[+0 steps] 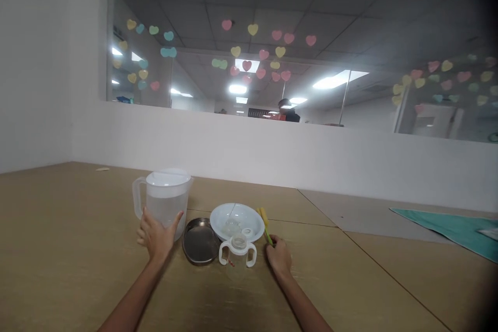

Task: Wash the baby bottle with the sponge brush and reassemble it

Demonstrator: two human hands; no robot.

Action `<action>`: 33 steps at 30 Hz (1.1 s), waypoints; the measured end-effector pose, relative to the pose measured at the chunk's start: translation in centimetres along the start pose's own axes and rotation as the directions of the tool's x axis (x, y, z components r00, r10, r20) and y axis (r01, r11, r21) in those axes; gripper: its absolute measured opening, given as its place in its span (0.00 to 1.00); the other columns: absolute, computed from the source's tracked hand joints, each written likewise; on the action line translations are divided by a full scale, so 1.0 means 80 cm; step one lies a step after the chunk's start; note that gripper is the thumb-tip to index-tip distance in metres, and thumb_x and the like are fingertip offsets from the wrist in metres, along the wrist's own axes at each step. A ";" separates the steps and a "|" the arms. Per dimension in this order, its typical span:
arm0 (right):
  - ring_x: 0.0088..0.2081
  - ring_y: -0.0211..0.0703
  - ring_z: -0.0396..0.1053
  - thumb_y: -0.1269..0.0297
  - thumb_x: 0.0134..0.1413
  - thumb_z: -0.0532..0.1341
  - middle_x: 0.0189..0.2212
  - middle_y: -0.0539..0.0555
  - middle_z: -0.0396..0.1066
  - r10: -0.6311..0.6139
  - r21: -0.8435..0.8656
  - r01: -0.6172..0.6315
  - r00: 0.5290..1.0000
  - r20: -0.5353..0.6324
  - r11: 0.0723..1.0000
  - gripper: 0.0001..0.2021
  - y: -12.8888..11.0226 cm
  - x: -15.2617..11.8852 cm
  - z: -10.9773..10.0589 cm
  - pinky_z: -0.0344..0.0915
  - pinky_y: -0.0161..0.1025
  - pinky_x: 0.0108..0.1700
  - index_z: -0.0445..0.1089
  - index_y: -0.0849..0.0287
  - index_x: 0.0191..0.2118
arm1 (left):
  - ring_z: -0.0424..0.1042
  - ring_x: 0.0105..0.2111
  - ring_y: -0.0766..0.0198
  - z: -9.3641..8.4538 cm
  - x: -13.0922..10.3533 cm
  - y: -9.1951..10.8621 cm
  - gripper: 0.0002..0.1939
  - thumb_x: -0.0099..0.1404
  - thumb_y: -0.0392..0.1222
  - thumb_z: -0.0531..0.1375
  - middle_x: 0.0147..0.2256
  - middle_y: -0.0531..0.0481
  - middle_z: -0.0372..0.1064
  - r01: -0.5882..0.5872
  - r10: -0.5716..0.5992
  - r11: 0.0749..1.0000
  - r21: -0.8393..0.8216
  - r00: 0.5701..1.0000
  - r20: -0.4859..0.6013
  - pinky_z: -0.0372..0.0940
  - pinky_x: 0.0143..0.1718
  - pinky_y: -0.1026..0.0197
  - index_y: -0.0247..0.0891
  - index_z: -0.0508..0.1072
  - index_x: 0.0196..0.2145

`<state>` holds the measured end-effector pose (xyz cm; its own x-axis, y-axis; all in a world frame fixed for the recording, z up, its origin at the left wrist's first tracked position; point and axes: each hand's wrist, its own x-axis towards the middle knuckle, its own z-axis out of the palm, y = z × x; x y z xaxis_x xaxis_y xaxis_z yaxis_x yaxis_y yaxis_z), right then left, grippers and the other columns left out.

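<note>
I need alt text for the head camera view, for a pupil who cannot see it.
A person's left hand is spread against a translucent lidded pitcher, while the right hand holds a yellow-and-green tool by its green end. Between them on a tan table are a metal tray, a white bowl holding small parts, and a two-handled bottle.

white wall (241, 142) | heart-stickered window (303, 57) | bright ceiling lights (340, 80) | tan tabletop (78, 238)

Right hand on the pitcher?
No, the right hand is at the yellow-and-green tool; the left hand is at the pitcher.
</note>
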<state>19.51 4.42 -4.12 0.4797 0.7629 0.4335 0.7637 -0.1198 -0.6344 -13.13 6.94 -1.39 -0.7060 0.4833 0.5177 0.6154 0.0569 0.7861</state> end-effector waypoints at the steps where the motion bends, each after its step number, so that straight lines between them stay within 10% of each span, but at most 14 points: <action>1: 0.37 0.50 0.70 0.69 0.39 0.53 0.35 0.58 0.75 0.008 0.014 -0.008 1.000 0.000 1.000 0.17 0.000 0.000 0.000 0.59 0.38 0.33 0.74 0.58 0.37 | 0.55 0.52 0.30 -0.001 0.001 0.001 0.53 0.49 0.67 0.57 0.56 0.27 0.52 0.015 -0.015 1.000 0.006 1.000 0.003 0.54 0.45 0.31 0.33 0.41 0.62; 6: 0.35 0.48 0.71 0.68 0.45 0.51 0.35 0.58 0.75 0.126 0.079 -0.125 0.992 0.000 0.989 0.19 -0.001 0.002 -0.004 0.59 0.37 0.32 0.70 0.61 0.43 | 0.50 0.55 0.31 -0.018 -0.004 0.013 0.55 0.48 0.64 0.60 0.57 0.25 0.47 0.002 -0.006 0.998 -0.068 0.998 -0.058 0.49 0.47 0.28 0.32 0.39 0.62; 10: 0.35 0.47 0.71 0.66 0.47 0.51 0.37 0.59 0.74 0.220 0.124 -0.219 0.976 0.008 0.968 0.19 -0.003 0.005 -0.006 0.59 0.36 0.31 0.68 0.61 0.45 | 0.53 0.56 0.47 -0.019 -0.024 0.049 0.37 0.59 0.53 0.55 0.56 0.34 0.53 -0.419 0.413 0.866 -0.274 0.907 -0.083 0.51 0.55 0.43 0.33 0.48 0.60; 13: 0.37 0.47 0.71 0.66 0.48 0.51 0.38 0.58 0.74 0.245 0.148 -0.246 0.969 0.024 0.958 0.18 -0.006 0.006 -0.008 0.59 0.36 0.32 0.68 0.61 0.45 | 0.64 0.49 0.57 0.006 -0.042 0.090 0.18 0.65 0.45 0.47 0.47 0.44 0.67 -0.586 0.723 0.689 -0.425 0.595 0.352 0.55 0.52 0.52 0.38 0.66 0.49; 16: 0.37 0.47 0.70 0.65 0.48 0.52 0.38 0.58 0.74 0.240 0.159 -0.243 0.970 0.038 0.957 0.18 -0.009 0.005 -0.009 0.59 0.36 0.33 0.68 0.61 0.45 | 0.67 0.44 0.58 0.037 -0.058 0.122 0.16 0.64 0.43 0.48 0.43 0.45 0.72 -0.604 0.644 0.687 -0.403 0.249 0.724 0.57 0.49 0.56 0.39 0.74 0.39; 18: 0.37 0.48 0.70 0.65 0.48 0.52 0.38 0.58 0.74 0.231 0.165 -0.235 0.972 0.046 0.958 0.17 -0.010 0.005 -0.008 0.59 0.36 0.33 0.68 0.61 0.44 | 0.69 0.40 0.55 0.049 -0.065 0.133 0.14 0.61 0.44 0.52 0.35 0.43 0.74 -0.621 0.572 0.694 -0.365 0.166 0.803 0.57 0.47 0.54 0.37 0.76 0.30; 25: 0.34 0.49 0.70 0.65 0.45 0.52 0.36 0.59 0.74 0.213 0.211 -0.215 0.976 0.032 0.953 0.18 -0.005 0.010 0.001 0.58 0.37 0.30 0.69 0.61 0.43 | 0.66 0.41 0.52 0.035 -0.070 0.122 0.15 0.61 0.48 0.53 0.32 0.43 0.74 -0.620 0.565 0.713 -0.327 0.233 0.792 0.52 0.47 0.50 0.38 0.76 0.30; 33: 0.31 0.49 0.70 0.63 0.42 0.52 0.33 0.60 0.74 0.171 0.265 -0.153 0.984 -0.048 0.952 0.19 -0.002 0.010 0.002 0.58 0.38 0.29 0.70 0.61 0.41 | 0.66 0.32 0.63 0.019 -0.077 0.089 0.18 0.63 0.50 0.49 0.31 0.48 0.69 -0.275 0.648 0.728 -0.628 0.573 0.501 0.58 0.36 0.63 0.37 0.74 0.30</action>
<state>19.69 5.20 -3.78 0.6237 0.6996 0.3486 0.5394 -0.0625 -0.8397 -3.85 5.70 0.46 0.1700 0.7520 0.6369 0.4222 -0.6396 0.6424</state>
